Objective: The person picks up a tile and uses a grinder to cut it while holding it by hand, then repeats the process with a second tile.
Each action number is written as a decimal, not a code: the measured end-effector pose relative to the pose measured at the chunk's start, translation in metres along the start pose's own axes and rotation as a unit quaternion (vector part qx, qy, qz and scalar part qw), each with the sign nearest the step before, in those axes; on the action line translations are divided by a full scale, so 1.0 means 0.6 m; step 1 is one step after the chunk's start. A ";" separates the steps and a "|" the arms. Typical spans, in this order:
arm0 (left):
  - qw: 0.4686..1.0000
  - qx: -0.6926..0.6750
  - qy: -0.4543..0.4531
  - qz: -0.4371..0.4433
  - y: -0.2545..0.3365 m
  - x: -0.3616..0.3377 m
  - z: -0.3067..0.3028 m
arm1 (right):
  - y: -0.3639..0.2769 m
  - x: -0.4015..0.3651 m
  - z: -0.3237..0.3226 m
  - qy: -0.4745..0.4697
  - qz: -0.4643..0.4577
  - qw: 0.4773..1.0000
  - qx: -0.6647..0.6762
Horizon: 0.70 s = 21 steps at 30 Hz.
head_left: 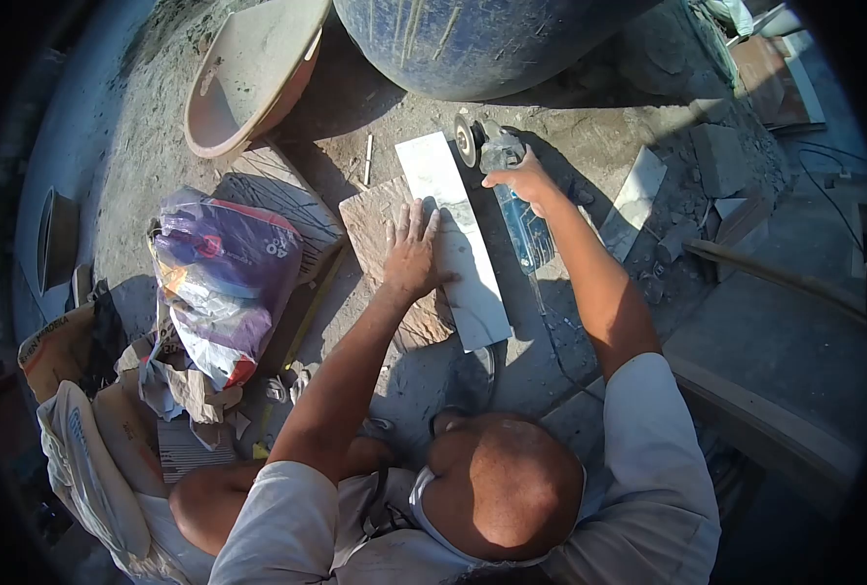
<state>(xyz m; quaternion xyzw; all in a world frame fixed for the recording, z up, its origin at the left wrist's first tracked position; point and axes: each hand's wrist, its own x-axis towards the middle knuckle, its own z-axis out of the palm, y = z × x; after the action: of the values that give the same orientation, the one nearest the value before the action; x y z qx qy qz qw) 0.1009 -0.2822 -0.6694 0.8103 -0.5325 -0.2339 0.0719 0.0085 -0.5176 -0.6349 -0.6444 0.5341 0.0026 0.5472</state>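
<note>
1. L hand (412, 255): we see it pressed flat, palm down, fingers spread wide. It sits across the seam where the white tile strip (458, 263) overlaps the brown slab (380, 229).
2. R hand (523, 180): fingers wrapped tight round the angle grinder (529, 232), gripping just behind the head. The blue body runs back along the forearm.
3. Grinder disc (467, 139): it stands at the far R corner of the strip. We can't tell if it's touching the edge or just off it.
4. White tile strip: long and narrow, lying on the ground at a slant. Its L part rests on the brown slab; its near end points back toward the person's head.
5. Beyond the strip we see a big blue drum (472, 39), w/ a tilted shallow basin (248, 73) to its L.
6. A thin stick (367, 159) lies on the ground just L of the strip's far end.
7. L side: a purple plastic bag (224, 273) is near the slab, w/ crumpled paper sacks (73, 429) further L.
8. R side: a pale tile offcut (633, 200) lies near the R forearm, w/ broken rubble (721, 161) past it.
9. The ground around is sandy concrete, in hard sunlight.
</note>
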 end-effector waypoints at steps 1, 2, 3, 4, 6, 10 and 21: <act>1.000 0.009 -0.029 -0.003 -0.008 0.014 -0.007 | -0.002 0.007 0.002 -0.003 -0.008 1.000 -0.003; 1.000 0.008 -0.029 -0.005 -0.010 0.020 -0.008 | -0.004 0.015 0.003 -0.005 -0.007 1.000 -0.005; 0.999 -0.006 -0.038 -0.009 -0.009 0.024 -0.010 | -0.007 0.021 0.002 -0.012 -0.009 1.000 -0.010; 0.999 -0.020 -0.048 -0.014 -0.008 0.025 -0.010 | -0.008 0.025 0.003 -0.020 -0.009 1.000 -0.014; 0.998 -0.025 -0.056 -0.025 -0.003 0.024 -0.011 | -0.006 0.030 0.005 -0.014 -0.013 1.000 -0.024; 0.996 -0.035 -0.067 -0.049 0.004 0.027 -0.024 | -0.018 0.039 0.007 -0.019 -0.020 0.999 -0.033; 0.997 -0.028 -0.047 -0.048 0.004 0.026 -0.020 | -0.029 0.046 0.018 -0.016 -0.012 0.999 -0.044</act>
<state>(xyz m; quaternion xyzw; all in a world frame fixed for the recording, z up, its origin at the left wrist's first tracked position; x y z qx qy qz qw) 0.1094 -0.2989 -0.6629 0.8209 -0.4889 -0.2893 0.0580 0.0385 -0.5315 -0.6435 -0.6742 0.5168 0.0300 0.5268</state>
